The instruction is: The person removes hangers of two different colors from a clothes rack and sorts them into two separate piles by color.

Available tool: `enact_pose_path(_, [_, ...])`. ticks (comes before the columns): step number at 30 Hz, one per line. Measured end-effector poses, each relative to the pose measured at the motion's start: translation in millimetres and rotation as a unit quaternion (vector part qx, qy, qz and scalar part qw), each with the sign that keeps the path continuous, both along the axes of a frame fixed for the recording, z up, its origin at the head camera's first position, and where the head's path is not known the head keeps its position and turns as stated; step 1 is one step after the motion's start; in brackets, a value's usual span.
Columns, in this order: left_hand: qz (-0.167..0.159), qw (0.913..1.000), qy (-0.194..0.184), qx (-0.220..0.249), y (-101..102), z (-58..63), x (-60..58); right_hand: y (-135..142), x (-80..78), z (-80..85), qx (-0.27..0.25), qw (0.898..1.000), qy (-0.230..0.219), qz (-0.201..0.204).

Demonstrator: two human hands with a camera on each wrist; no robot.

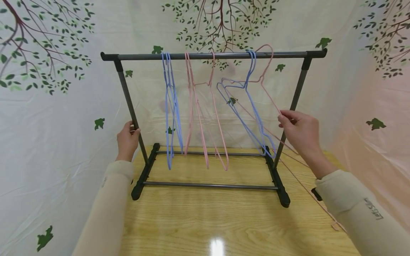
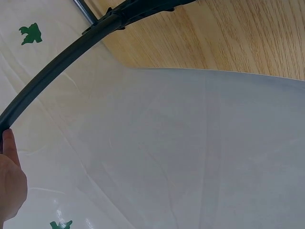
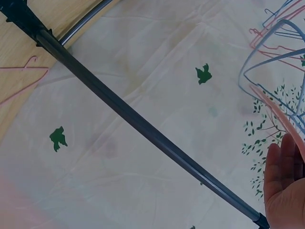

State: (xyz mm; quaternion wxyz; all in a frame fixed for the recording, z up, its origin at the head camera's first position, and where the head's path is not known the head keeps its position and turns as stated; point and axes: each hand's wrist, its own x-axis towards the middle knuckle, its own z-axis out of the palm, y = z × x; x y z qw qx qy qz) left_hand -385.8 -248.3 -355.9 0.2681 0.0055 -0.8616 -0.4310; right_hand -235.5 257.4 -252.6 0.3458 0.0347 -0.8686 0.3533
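My left hand [image 1: 127, 140] grips the left upright [image 1: 127, 96] of a black garment rack, with fingers and thumb around the post; in the left wrist view only part of this hand [image 2: 12, 179] shows. At the right end of the crossbar [image 1: 137, 57], my right hand [image 1: 301, 129] pinches the sloping shoulder of a pink clothes hanger [image 1: 271, 99] between thumb and fingertips. This hanger's hook arches over the bar, just right of two blue hangers [image 1: 248, 73]. In the right wrist view the right hand [image 3: 288, 191] is partly cut off at the edge.
Further left on the bar hang several pink hangers [image 1: 200, 126] and a cluster of blue hangers [image 1: 173, 94]. More pink hangers lie on the wooden table [image 1: 192, 220], one hook [image 1: 335, 226] near my right sleeve. Behind the rack hangs a leaf-patterned cloth [image 1: 141, 28]. The right upright [image 1: 298, 89] stands beside my right hand.
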Motion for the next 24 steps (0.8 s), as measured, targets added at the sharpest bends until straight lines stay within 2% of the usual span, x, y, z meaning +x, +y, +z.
enact_pose_path(14, [0.006, 1.0, -0.003, 0.003, 2.0, 1.4, 1.7, 4.5, 5.0, -2.5, -0.02, 0.999, -0.007, -0.031])
enact_pose_path(19, [0.006, 1.0, 0.0, 0.003, 2.5, 1.7, 2.4, 6.6, 6.3, -4.9, -0.027, 0.999, 0.001, -0.029])
enact_pose_path(24, [0.002, 1.0, 0.004, -0.002, 2.3, 1.2, 2.5, 8.6, 7.2, -6.6, -0.005, 1.0, 0.008, -0.029])
